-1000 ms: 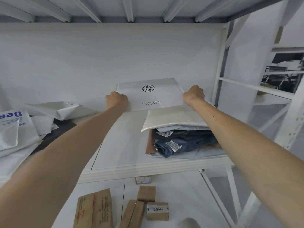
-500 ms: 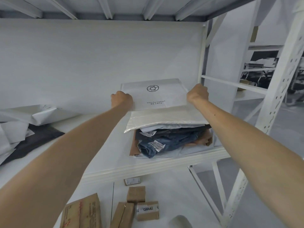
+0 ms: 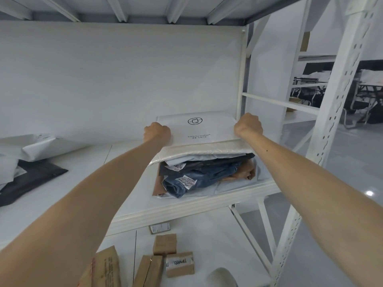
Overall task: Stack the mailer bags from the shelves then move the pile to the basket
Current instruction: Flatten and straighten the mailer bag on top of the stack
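A white mailer bag (image 3: pixel 199 129) printed with a round logo and the line "Enjoy the outdoors" is held at the top of a pile of mailer bags (image 3: pixel 207 175), which is set at the right end of a white metal shelf (image 3: pixel 128 187). The bag's left edge is gripped by the left hand (image 3: pixel 158 132) and its right edge by the right hand (image 3: pixel 248 126). Both hands are curled into fists around the edges with their backs turned to the camera, so the fingertips are hidden. Just beneath the white bag a pearly padded mailer (image 3: pixel 207 151) is seen. Below that, a dark blue bag (image 3: pixel 207 178) with barcode labels and a brown paper mailer (image 3: pixel 240 172) are stacked. Whether the held bag is resting fully on the padded one cannot be told. Well apart, at the left end of the same shelf, a black mailer (image 3: pixel 35 180) is laid flat beside crumpled white bags (image 3: pixel 39 145). On the lower level, small cardboard boxes (image 3: pixel 179 264) are placed close together. The rack's perforated upright post (image 3: pixel 337 121) is seen to the right of the pile.
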